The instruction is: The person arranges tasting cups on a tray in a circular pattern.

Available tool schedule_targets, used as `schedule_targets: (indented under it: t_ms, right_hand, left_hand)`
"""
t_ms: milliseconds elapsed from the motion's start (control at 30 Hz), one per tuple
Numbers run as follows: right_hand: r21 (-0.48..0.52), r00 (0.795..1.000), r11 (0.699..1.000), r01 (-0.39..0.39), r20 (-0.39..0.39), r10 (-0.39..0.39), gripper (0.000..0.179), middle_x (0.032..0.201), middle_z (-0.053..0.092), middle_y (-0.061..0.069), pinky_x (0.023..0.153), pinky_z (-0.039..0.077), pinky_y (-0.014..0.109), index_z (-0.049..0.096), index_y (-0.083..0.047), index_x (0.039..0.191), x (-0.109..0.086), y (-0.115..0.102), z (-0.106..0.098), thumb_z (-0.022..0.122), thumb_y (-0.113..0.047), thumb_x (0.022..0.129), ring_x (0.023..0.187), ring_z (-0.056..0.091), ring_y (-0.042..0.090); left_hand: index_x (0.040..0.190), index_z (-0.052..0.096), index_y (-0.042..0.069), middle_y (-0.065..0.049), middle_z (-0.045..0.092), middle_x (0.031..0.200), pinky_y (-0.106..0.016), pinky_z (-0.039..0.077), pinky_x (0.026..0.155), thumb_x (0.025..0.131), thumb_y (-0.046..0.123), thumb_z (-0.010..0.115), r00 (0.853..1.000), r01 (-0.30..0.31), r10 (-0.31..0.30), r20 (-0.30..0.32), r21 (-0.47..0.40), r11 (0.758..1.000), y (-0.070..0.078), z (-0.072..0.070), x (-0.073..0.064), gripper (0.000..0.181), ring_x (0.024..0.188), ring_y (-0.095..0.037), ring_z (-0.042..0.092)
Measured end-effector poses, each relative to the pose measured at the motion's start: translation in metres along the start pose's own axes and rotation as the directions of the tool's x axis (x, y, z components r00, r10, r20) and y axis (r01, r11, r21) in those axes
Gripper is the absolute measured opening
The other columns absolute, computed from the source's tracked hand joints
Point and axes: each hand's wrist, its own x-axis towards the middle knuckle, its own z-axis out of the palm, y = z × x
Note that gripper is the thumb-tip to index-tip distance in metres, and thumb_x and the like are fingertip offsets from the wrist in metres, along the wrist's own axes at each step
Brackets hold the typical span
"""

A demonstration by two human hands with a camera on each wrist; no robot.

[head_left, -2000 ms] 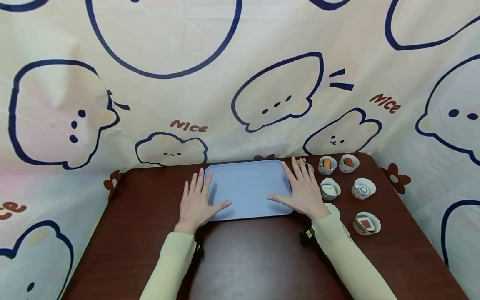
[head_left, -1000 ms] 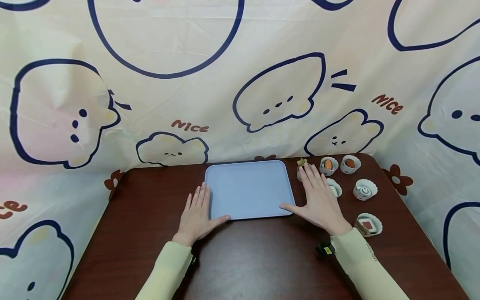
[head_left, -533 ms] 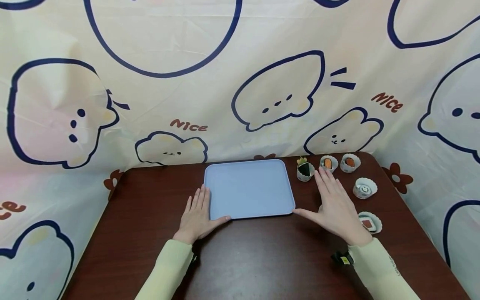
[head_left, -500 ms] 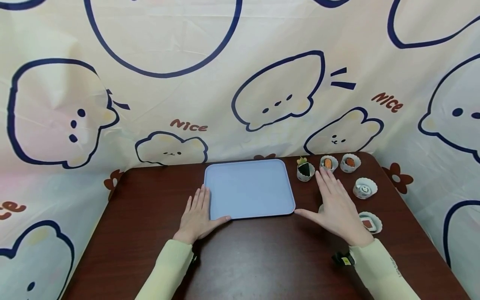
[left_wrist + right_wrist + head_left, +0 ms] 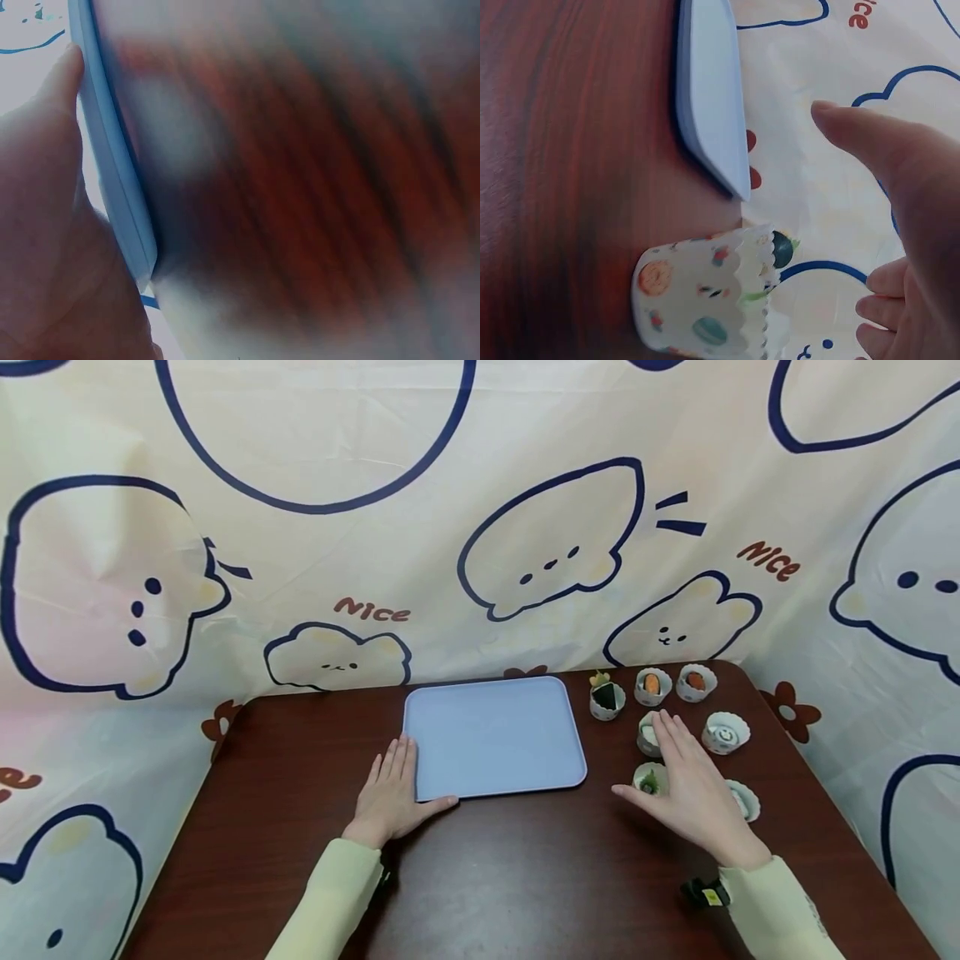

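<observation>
A pale blue rectangular tray (image 5: 495, 739) lies flat on the dark wooden table, with nothing on it. My left hand (image 5: 387, 797) rests at its near left corner, fingers straight along the left side and thumb along the front edge. In the left wrist view, that hand (image 5: 45, 232) is beside the tray's rim (image 5: 112, 165). Away from the tray, my right hand (image 5: 697, 797) hovers with straight fingers near a paper cup holding something green (image 5: 650, 779). Its fingers partly cover a cup with white contents (image 5: 649, 739). The right wrist view shows a printed scalloped cup (image 5: 697, 300) below the right hand (image 5: 900, 172).
More paper cups stand at the right: one with a dark green piece (image 5: 607, 700), one with an orange piece (image 5: 652, 685), one with a reddish piece (image 5: 697, 682), a white-filled one (image 5: 726, 732), and one partly hidden by the hand (image 5: 744, 800). A patterned cloth (image 5: 435, 543) hangs behind.
My right hand has moved off the tray's right side, rightward and nearer, uncovering several cups. My left hand slid nearer along the tray's left side, then stayed put.
</observation>
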Motion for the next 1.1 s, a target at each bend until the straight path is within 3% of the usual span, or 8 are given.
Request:
schedule_targets:
  t_ms: [267, 400, 767, 1100]
  right_hand:
    - [0.040, 1.000, 0.999, -0.002, 0.017, 0.001, 0.116, 0.163, 0.026, 0.022, 0.107, 0.034, 0.066, 0.031, 0.002, 0.158, -0.009, 0.005, 0.001, 0.075, -0.070, 0.079, 0.148, 0.027, 0.040]
    - [0.050, 0.996, 0.998, -0.048, 0.074, 0.044, 0.112, 0.158, 0.032, 0.027, 0.101, 0.039, 0.068, 0.032, 0.003, 0.156, -0.011, 0.005, -0.001, 0.080, -0.063, 0.079, 0.140, 0.036, 0.046]
    - [0.092, 0.988, 0.990, -0.111, 0.116, 0.100, 0.094, 0.138, 0.051, 0.031, 0.095, 0.046, 0.063, 0.042, 0.008, 0.148, -0.015, 0.009, -0.001, 0.088, -0.038, 0.080, 0.121, 0.053, 0.045]
    - [0.109, 0.984, 0.984, -0.140, 0.128, 0.126, 0.081, 0.134, 0.055, 0.032, 0.092, 0.047, 0.062, 0.049, 0.010, 0.141, -0.014, 0.013, 0.005, 0.086, -0.030, 0.082, 0.116, 0.057, 0.045]
  left_hand:
    - [0.160, 0.013, -0.005, -0.022, 0.007, 0.167, -0.053, 0.009, 0.121, 0.082, 0.085, 0.053, 1.000, -0.006, 0.006, -0.025, -0.016, 1.000, -0.003, 0.000, -0.008, 0.125, 0.153, -0.037, 0.007]
    - [0.160, 0.014, -0.006, -0.023, 0.007, 0.167, -0.054, 0.010, 0.121, 0.083, 0.082, 0.055, 0.999, -0.012, 0.011, -0.040, -0.034, 0.999, -0.006, 0.000, -0.012, 0.124, 0.153, -0.038, 0.008]
    - [0.159, 0.014, -0.007, -0.024, 0.008, 0.167, -0.054, 0.011, 0.120, 0.084, 0.082, 0.055, 0.996, -0.025, 0.020, -0.083, -0.064, 0.998, -0.011, 0.003, -0.017, 0.124, 0.153, -0.039, 0.010]
    - [0.160, 0.012, -0.007, -0.024, 0.004, 0.167, -0.054, 0.010, 0.121, 0.081, 0.087, 0.051, 0.995, -0.031, 0.022, -0.093, -0.097, 0.995, -0.017, 0.013, -0.014, 0.129, 0.153, -0.038, 0.007]
